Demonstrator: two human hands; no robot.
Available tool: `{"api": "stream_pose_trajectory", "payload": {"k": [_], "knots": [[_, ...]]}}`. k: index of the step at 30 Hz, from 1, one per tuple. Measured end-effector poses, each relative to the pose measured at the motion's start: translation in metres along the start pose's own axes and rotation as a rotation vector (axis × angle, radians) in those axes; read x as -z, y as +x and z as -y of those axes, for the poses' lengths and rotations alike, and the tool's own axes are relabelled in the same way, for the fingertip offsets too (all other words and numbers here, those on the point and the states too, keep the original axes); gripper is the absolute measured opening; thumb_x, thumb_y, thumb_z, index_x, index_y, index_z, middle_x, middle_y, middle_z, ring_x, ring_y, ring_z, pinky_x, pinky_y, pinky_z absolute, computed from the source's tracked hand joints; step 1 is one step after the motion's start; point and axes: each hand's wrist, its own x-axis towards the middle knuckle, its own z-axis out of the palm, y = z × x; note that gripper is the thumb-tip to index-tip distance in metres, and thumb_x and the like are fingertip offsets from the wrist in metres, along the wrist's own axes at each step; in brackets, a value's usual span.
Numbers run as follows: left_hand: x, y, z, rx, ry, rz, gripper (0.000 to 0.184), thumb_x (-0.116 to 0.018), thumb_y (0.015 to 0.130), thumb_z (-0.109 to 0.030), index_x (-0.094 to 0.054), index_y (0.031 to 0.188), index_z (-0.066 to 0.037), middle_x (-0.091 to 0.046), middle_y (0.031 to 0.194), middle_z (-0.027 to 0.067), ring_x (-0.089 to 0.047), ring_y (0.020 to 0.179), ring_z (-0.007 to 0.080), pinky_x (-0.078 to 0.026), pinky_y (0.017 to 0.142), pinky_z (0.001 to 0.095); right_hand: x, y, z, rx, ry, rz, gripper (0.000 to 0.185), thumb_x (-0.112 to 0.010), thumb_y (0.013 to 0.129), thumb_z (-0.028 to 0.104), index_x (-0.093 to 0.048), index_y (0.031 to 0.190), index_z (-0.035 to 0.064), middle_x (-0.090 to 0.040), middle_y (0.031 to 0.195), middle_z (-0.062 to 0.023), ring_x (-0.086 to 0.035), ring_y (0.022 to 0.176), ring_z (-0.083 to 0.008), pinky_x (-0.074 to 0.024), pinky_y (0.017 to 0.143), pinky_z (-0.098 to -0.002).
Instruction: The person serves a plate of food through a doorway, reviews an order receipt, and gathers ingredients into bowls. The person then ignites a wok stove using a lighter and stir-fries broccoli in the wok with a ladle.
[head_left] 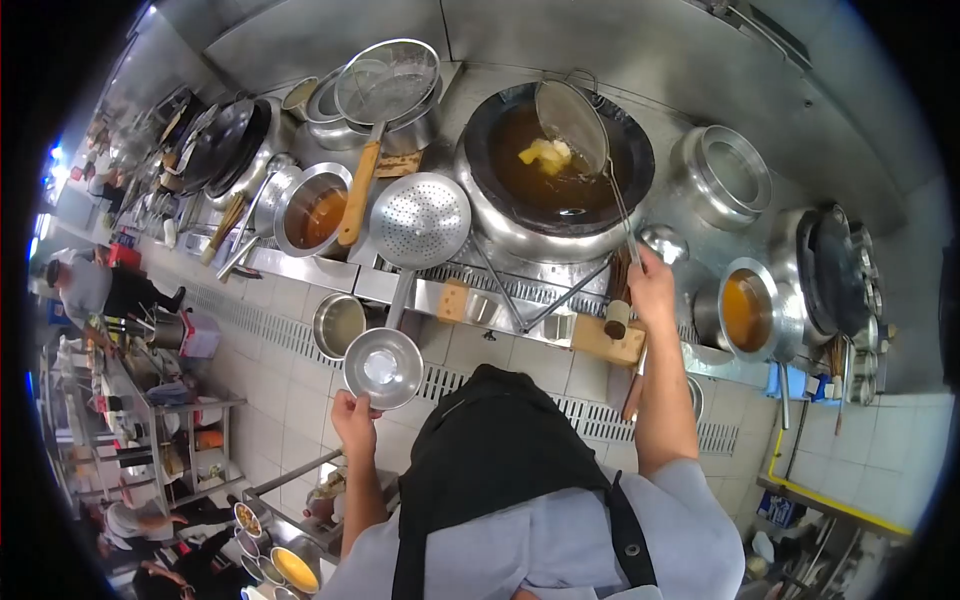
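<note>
- Sitting in the brown liquid (510, 190) of the wok (485, 150): some pale yellow food (546, 155), right by a tilted mesh strainer (573, 122).
- Right hand (650, 287) has its fingers wrapped tight round that strainer's handle.
- Left hand (356, 420) is well off to the left, fingers pinching the rim of a small metal bowl (383, 368).
- Perforated skimmer (420, 222) sits left of the wok, and a pot (291, 205) of orange stuff is further left on the surface (312, 269).
</note>
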Motion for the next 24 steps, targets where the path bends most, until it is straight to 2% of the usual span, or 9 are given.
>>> {"api": "stream_pose_trajectory", "payload": {"k": [1,3,10,12,16,18,20,22,24], "knots": [[0.003,0.002,0.001,-0.012,-0.027,0.011,0.024,-0.065,0.091,-0.002,-0.044,0.078,-0.005,-0.056,0.069,0.0053,-0.059,0.054,0.0128,-0.053,0.05,0.0265,-0.001,-0.001,0.016,-0.001,-0.008,-0.008,0.041,-0.055,0.089,0.009,-0.067,0.128,0.0043,-0.075,0.088,-0.0162,-0.072,0.08,-0.0312,-0.0545,0.077,-0.0403],[0.004,0.011,-0.005,-0.036,-0.051,0.054,0.024,-0.065,0.091,-0.002,-0.045,0.079,-0.005,-0.057,0.071,0.0054,-0.059,0.054,0.0125,-0.053,0.05,0.0261,-0.005,-0.003,0.048,-0.066,-0.213,-0.023,0.044,-0.058,0.088,0.013,-0.067,0.131,0.0105,-0.074,0.101,-0.0222,-0.07,0.095,-0.0418,-0.0533,0.088,-0.0459],[0.047,0.043,0.012,-0.076,-0.056,0.224,0.023,-0.065,0.092,-0.002,-0.045,0.08,-0.005,-0.056,0.072,0.0043,-0.058,0.057,0.0105,-0.054,0.052,0.0263,-0.06,-0.028,0.037,-0.119,-0.512,-0.115,0.048,-0.061,0.086,0.016,-0.066,0.133,0.0212,-0.07,0.115,-0.0215,-0.067,0.105,-0.0411,-0.0527,0.092,-0.0496],[0.073,0.041,0.03,-0.042,-0.001,0.24,0.023,-0.064,0.093,-0.003,-0.045,0.079,-0.005,-0.056,0.073,0.0044,-0.057,0.057,0.0104,-0.055,0.053,0.0267,-0.073,-0.045,0.016,0.007,-0.46,-0.168,0.048,-0.064,0.086,0.02,-0.064,0.135,0.018,-0.07,0.113,-0.0201,-0.067,0.104,-0.0411,-0.0533,0.091,-0.05],[0.115,0.037,0.065,0.038,0.064,0.19,0.023,-0.062,0.093,-0.006,-0.045,0.077,-0.005,-0.053,0.069,0.0031,-0.056,0.055,0.0122,-0.053,0.053,0.0264,-0.079,-0.095,0.019,0.057,-0.406,-0.205,0.046,-0.068,0.087,0.019,-0.064,0.132,0.0104,-0.071,0.105,-0.0187,-0.067,0.097,-0.0411,-0.0531,0.088,-0.0509],[0.136,0.037,0.089,-0.051,0.28,0.184,0.021,-0.062,0.09,-0.006,-0.045,0.077,-0.005,-0.051,0.064,0.0025,-0.054,0.052,0.0129,-0.05,0.05,0.0274,-0.074,-0.134,0.036,0.236,-0.364,-0.421,0.04,-0.07,0.089,0.017,-0.064,0.126,0.0024,-0.07,0.096,-0.0174,-0.067,0.087,-0.0377,-0.0542,0.083,-0.0476],[0.158,0.037,0.121,0.078,0.287,0.12,0.02,-0.062,0.087,-0.005,-0.045,0.076,-0.004,-0.05,0.062,0.0042,-0.056,0.051,0.0134,-0.049,0.047,0.0293,-0.094,-0.196,-0.004,0.023,-0.151,-0.204,0.031,-0.067,0.094,0.013,-0.064,0.122,-0.0004,-0.071,0.09,-0.0127,-0.067,0.078,-0.0274,-0.0545,0.072,-0.0385],[0.169,0.015,0.13,0.112,0.525,0.088,0.021,-0.062,0.087,-0.005,-0.045,0.075,-0.003,-0.051,0.061,0.0063,-0.057,0.05,0.0145,-0.048,0.046,0.0308,-0.131,-0.256,-0.057,-0.451,0.357,0.285,0.024,-0.063,0.098,0.013,-0.065,0.119,0.0009,-0.073,0.088,-0.0084,-0.066,0.073,-0.0179,-0.0531,0.064,-0.0296],[0.172,-0.005,0.13,0.068,0.625,0.091,0.021,-0.061,0.086,-0.005,-0.045,0.074,-0.003,-0.051,0.06,0.0075,-0.058,0.05,0.0164,-0.048,0.047,0.0315,-0.156,-0.274,-0.093,-0.786,0.556,0.541,0.016,-0.06,0.099,0.009,-0.066,0.113,0.0043,-0.073,0.09,-0.0074,-0.064,0.07,-0.013,-0.0519,0.059,-0.0261]]}}
